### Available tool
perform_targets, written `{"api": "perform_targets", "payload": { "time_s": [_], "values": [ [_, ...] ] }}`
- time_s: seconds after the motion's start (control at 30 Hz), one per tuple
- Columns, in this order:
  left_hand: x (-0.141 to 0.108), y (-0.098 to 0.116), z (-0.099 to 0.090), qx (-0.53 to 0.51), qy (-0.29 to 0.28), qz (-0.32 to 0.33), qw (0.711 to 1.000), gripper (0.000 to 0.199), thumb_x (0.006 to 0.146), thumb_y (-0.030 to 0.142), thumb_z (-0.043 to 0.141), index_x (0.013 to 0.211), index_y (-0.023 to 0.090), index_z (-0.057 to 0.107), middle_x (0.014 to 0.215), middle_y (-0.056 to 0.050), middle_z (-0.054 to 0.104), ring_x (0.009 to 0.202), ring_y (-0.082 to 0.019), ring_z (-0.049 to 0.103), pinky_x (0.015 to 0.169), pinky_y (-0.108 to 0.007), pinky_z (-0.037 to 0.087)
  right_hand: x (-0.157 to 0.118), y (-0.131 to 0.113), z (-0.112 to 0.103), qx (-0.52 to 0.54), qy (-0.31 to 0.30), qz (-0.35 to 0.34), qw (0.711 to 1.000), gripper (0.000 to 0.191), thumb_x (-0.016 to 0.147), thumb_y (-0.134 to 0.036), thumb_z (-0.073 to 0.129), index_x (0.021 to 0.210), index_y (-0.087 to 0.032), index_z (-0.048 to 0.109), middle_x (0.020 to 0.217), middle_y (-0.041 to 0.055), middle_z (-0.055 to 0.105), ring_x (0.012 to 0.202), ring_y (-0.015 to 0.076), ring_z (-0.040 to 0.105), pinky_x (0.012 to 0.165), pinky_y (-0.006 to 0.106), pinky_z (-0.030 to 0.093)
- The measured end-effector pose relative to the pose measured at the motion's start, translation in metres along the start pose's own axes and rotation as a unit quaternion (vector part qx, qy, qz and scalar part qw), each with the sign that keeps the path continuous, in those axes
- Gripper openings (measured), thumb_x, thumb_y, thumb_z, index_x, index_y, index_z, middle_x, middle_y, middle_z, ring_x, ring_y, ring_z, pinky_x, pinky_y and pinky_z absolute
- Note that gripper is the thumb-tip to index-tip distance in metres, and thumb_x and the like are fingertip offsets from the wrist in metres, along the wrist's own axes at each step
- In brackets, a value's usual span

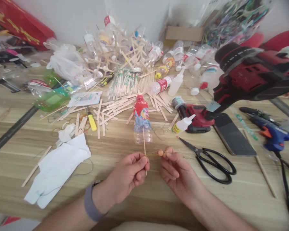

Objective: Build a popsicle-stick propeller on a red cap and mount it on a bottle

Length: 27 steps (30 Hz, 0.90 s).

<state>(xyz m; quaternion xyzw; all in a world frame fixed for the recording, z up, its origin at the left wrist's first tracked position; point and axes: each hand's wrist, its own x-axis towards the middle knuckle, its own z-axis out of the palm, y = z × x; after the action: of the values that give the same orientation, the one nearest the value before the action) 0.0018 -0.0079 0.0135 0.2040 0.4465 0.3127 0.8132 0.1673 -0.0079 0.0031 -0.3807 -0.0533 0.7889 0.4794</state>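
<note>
My left hand (pixel 133 170) pinches a thin wooden skewer (pixel 144 141) near its lower end. The skewer stands nearly upright in view, its top overlapping the lower part of a small plastic bottle (pixel 141 112) with a red and blue label; whether they touch I cannot tell. A thin yellowish rubber band (pixel 153 154) stretches from the skewer to my right hand (pixel 177 171), where thumb and fingers are closed on it. Black-handled scissors (pixel 215 163) lie to the right of that hand. Left of my hands is a white cloth piece (pixel 60 170) with thread on it.
Loose craft sticks (pixel 118 110) and several plastic bottles crowd the back. A red and black power drill (pixel 252 73) stands at right, near a glue bottle (pixel 181 125), a phone (pixel 233 134) and a blue glue gun (pixel 272 130). A yellow-handled tool (pixel 92 122) lies left.
</note>
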Motion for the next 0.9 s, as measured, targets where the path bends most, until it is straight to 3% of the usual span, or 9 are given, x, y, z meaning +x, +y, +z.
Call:
{"api": "perform_targets", "payload": {
  "time_s": [0.17,0.27,0.43,0.63,0.77,0.9],
  "values": [
    [-0.001,-0.001,-0.002,-0.08,-0.035,-0.013,0.996,0.039,0.062,0.033,0.086,0.074,0.013,0.054,0.07,0.003,0.056,0.048,0.0,0.035,0.047,-0.015,0.024,0.001,-0.003,-0.001,-0.023,-0.065,0.046,0.997,0.021,0.068,-0.026,0.077,0.067,-0.019,0.057,0.061,-0.0104,0.064,0.027,-0.0024,0.018,0.031,0.016,0.012],
    [-0.002,0.001,-0.004,-0.106,-0.048,-0.015,0.993,0.035,0.063,0.026,0.085,0.075,0.012,0.056,0.071,0.001,0.058,0.049,0.0,0.036,0.047,-0.014,0.025,0.001,-0.009,0.0,-0.124,-0.107,0.074,0.984,0.018,0.073,-0.031,0.07,0.067,-0.017,0.06,0.049,-0.0083,0.058,0.025,-0.0015,0.02,0.03,0.016,0.01],
    [-0.003,0.001,-0.003,-0.094,-0.029,-0.012,0.995,0.033,0.062,0.024,0.084,0.074,0.012,0.056,0.069,0.0,0.059,0.05,-0.001,0.038,0.048,-0.015,0.027,-0.001,-0.021,0.001,-0.369,-0.126,0.078,0.918,0.013,0.074,-0.028,0.064,0.073,-0.015,0.066,0.041,-0.007,0.055,0.023,0.0003,0.023,0.026,0.015,0.008],
    [0.0,-0.003,-0.002,-0.073,-0.001,-0.014,0.997,0.031,0.058,0.024,0.083,0.069,0.013,0.057,0.06,0.004,0.055,0.049,-0.003,0.038,0.048,-0.017,0.027,-0.001,-0.021,0.003,-0.527,-0.097,0.083,0.84,0.008,0.074,-0.024,0.064,0.072,-0.019,0.07,0.044,-0.0072,0.06,0.023,0.0016,0.03,0.024,0.014,0.018],
    [0.002,-0.006,-0.003,-0.034,0.002,-0.021,0.999,0.03,0.06,0.029,0.083,0.07,0.013,0.059,0.054,0.005,0.05,0.049,-0.003,0.037,0.049,-0.018,0.026,-0.001,-0.011,0.0,-0.54,-0.064,0.058,0.837,0.014,0.068,-0.023,0.074,0.056,-0.019,0.068,0.045,-0.0067,0.056,0.027,0.0027,0.04,0.027,0.015,0.02],
    [0.002,-0.009,-0.001,0.024,0.025,0.011,0.999,0.033,0.063,0.036,0.082,0.071,0.013,0.059,0.049,0.007,0.047,0.046,-0.003,0.034,0.047,-0.018,0.023,-0.002,0.001,0.001,-0.506,-0.066,0.049,0.858,0.015,0.069,-0.03,0.077,0.064,-0.018,0.07,0.047,-0.0069,0.056,0.027,0.0035,0.041,0.026,0.016,0.019]
  ]
}}
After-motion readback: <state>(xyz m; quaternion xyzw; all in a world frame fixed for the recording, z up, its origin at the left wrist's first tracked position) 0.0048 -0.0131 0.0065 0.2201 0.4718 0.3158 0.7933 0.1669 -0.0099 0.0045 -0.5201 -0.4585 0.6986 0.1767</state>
